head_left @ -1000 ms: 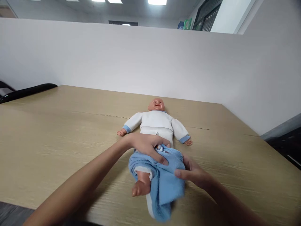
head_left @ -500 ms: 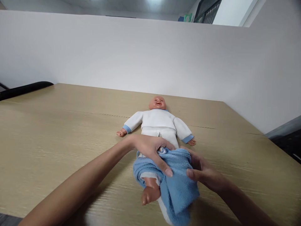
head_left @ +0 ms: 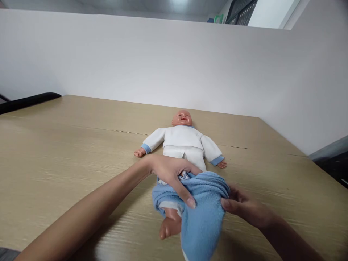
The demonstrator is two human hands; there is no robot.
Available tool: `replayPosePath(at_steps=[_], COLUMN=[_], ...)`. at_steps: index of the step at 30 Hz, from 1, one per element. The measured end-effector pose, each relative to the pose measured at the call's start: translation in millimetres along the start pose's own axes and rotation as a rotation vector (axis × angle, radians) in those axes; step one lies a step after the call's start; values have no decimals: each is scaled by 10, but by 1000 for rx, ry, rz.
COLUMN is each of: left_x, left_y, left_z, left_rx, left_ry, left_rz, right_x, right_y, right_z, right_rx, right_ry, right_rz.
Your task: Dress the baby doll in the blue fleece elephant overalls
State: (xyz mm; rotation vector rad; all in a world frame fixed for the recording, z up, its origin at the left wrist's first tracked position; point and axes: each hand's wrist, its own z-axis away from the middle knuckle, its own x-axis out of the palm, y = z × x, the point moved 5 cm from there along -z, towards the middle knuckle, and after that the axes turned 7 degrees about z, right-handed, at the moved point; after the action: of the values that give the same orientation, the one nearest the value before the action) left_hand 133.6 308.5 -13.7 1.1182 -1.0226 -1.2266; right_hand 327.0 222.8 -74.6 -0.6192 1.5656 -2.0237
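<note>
While our R hand (head_left: 246,206) pinches the blue trousers (head_left: 203,217) on the doll (head_left: 183,136), near-centre of tbl (head_left: 81,141), we can't tell our L hand (head_left: 171,170)'s grip; tugging too hard might slide doll nearer.

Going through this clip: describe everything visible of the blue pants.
The blue pants look soft and fuzzy, bunched around the legs of a doll lying face up. One short leg has a pale cuff with a bare foot protruding; the other runs to the picture's bottom edge, no foot showing. The left hand rests at the waist, thumb on the cloth; the right hand grips the side.
</note>
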Motion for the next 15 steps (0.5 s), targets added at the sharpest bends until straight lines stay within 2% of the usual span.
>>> replayPosePath(at_steps=[4, 8, 10, 12, 15], left_x=[32, -5, -23, -27, -3], left_y=[-14, 6, 30, 44, 27], left_z=[28, 19, 0, -22, -46], left_rx=[-40, -3, 50, 84, 60], left_ry=[-65, -17, 20, 53, 67], left_rz=[-46, -118, -101, -89, -88], right_x=[-96, -99, -62, 13, 123], right_y=[66, 90, 68, 23, -23], right_z=[-4, -25, -33, -33, -19], right_rx=[-24, -10, 17, 28, 51], right_ry=[108, 121, 81, -13, -140], right_rz=[-12, -89, -56, 8, 71])
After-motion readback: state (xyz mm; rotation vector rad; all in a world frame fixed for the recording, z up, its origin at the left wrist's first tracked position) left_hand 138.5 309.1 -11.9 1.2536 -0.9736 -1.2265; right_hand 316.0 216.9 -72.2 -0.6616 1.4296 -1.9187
